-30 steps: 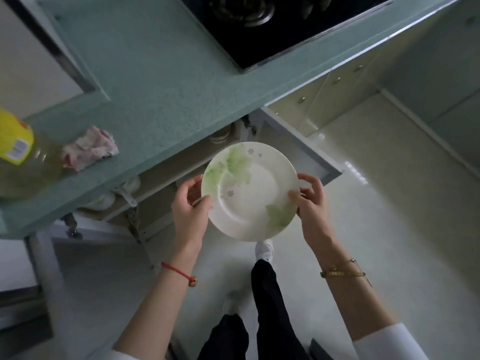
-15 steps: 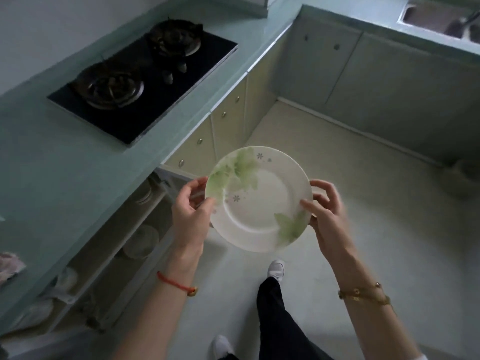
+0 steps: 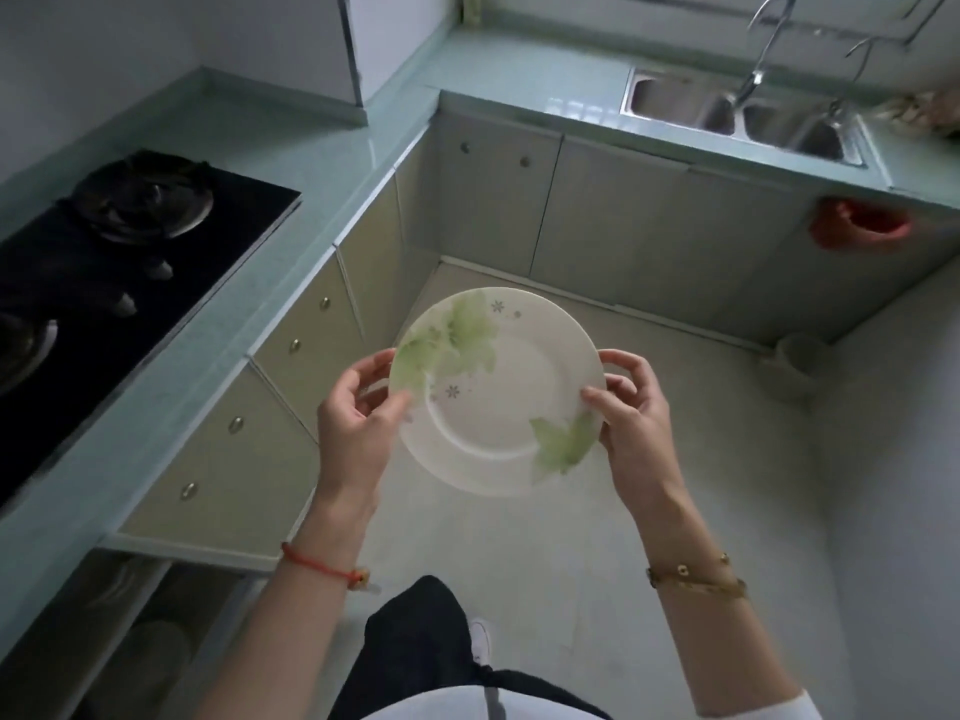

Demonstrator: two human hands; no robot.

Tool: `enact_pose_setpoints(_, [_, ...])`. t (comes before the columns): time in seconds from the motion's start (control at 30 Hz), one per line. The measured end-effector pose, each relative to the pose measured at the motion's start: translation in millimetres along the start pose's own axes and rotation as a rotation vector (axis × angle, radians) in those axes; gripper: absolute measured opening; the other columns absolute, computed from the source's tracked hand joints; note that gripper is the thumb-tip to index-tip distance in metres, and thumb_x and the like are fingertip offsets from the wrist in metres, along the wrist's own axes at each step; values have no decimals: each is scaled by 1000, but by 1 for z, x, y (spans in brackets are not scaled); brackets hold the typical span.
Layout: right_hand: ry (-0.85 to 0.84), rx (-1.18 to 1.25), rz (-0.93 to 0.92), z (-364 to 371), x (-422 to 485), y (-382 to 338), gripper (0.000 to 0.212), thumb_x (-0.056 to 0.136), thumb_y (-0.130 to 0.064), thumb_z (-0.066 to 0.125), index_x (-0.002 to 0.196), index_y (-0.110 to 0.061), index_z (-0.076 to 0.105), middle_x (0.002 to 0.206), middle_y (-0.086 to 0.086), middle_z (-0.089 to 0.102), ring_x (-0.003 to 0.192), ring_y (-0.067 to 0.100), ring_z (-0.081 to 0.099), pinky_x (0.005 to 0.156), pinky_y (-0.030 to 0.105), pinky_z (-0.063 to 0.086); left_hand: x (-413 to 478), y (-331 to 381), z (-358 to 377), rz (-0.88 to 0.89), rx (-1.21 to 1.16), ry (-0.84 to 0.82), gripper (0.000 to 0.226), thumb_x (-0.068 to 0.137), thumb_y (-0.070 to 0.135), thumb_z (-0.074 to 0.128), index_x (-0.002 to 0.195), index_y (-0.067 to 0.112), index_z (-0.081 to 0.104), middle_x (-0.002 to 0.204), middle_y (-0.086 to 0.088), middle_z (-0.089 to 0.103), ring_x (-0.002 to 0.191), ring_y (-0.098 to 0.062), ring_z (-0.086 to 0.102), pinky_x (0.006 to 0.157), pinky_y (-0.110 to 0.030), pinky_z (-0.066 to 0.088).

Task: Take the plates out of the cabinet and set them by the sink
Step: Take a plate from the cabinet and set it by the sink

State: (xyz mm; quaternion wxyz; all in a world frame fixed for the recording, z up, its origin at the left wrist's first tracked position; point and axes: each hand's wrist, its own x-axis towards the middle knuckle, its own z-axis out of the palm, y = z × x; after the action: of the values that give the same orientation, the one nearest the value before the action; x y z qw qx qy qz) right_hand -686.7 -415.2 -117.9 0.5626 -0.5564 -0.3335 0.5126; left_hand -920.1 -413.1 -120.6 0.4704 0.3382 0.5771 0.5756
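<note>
A: Where is the plate?

B: The round white ceramic plate with green leaf prints (image 3: 496, 392) is in mid-air over the pale floor, face up and tilted a little, held between both hands. The left hand (image 3: 353, 433) grips its left rim, thumb on top near the large leaf print. The right hand (image 3: 631, 413) holds the right rim, thumb on the upper face and fingers curled behind. Both are grasping the plate; neither is loose.

A: What has changed in the last second?

B: A second ago the plate was just in front of the open low cabinet, with the teal countertop (image 3: 156, 407) filling the view. Now the view has swung round: the double stainless steel sink (image 3: 737, 114) with its curved tap (image 3: 763, 49) has come into sight at the top right, well apart from the plate. The grip looks unchanged.

A: So, for the task?

B: I judge the plate is out and being carried; setting it down remains. The bare counter just left of the sink looks a likely spot.

A: And the arms?

B: Both forearms reach forward, wrists slightly bent inward. The open cabinet (image 3: 130, 641) sits at the lower left, its contents too dim to tell.
</note>
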Motion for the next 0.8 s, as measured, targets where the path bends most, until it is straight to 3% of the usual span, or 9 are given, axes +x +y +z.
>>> enact_pose_setpoints(0.13, [27,-2,-4,3,65,-9,36,87,6,58,109,-21,62,86,3,62,72,16,61,59,26,51,62,5,34,15,18,-37,36,73,6,70,103,26,71,99,8,76,91,-4,71,71,-15,55])
enact_pose_setpoints(0.3, [55,-9,-3,17,167,-16,36,86,5,58,112,-18,62,92,7,61,78,20,60,68,34,50,161,7,83,18,41,-79,36,71,10,69,101,29,70,101,9,75,98,-6,70,74,-18,55])
enact_pose_setpoints(0.57, [54,-21,-15,65,346,-52,33,81,-3,63,107,-23,63,95,9,63,84,25,61,75,40,49,340,44,159,58,53,-121,38,82,-5,65,106,24,67,105,4,72,97,-8,68,70,-13,54])
enact_pose_setpoints(0.8, [120,-18,-13,99,481,-88,35,71,-13,64,102,-30,65,94,7,65,83,24,64,75,39,52,480,72,225,37,98,-182,40,83,-5,65,115,18,66,109,2,71,101,-11,67,72,-15,53])
